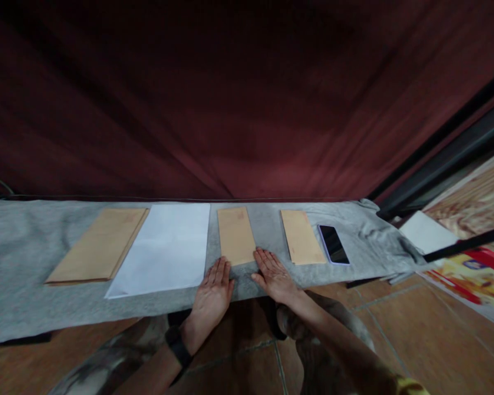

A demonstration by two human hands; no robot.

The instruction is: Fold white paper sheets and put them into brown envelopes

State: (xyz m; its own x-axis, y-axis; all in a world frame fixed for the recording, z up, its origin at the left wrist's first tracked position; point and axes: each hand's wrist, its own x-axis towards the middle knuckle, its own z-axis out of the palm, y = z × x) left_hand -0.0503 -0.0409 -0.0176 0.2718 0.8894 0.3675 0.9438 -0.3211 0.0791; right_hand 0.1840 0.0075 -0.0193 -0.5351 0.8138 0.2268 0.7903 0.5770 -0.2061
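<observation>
A brown paper envelope (236,233) lies flat on the grey cloth in front of me. My left hand (214,291) rests palm down at its near left corner, fingers stretched out. At the near right corner lies my right hand (274,274), also flat, its fingertips touching or just beside the envelope's edge. Neither hand grasps anything. To the left is a sheet of white paper (168,247), and beyond it a stack of larger brown envelopes (99,244). Another brown envelope (302,236) lies to the right.
A phone (333,244) with a dark screen lies right of the envelopes. The grey cloth (16,263) covers a narrow table, backed by a dark red curtain (247,109). A colourful printed package (473,280) and a black frame bar (448,148) stand at right.
</observation>
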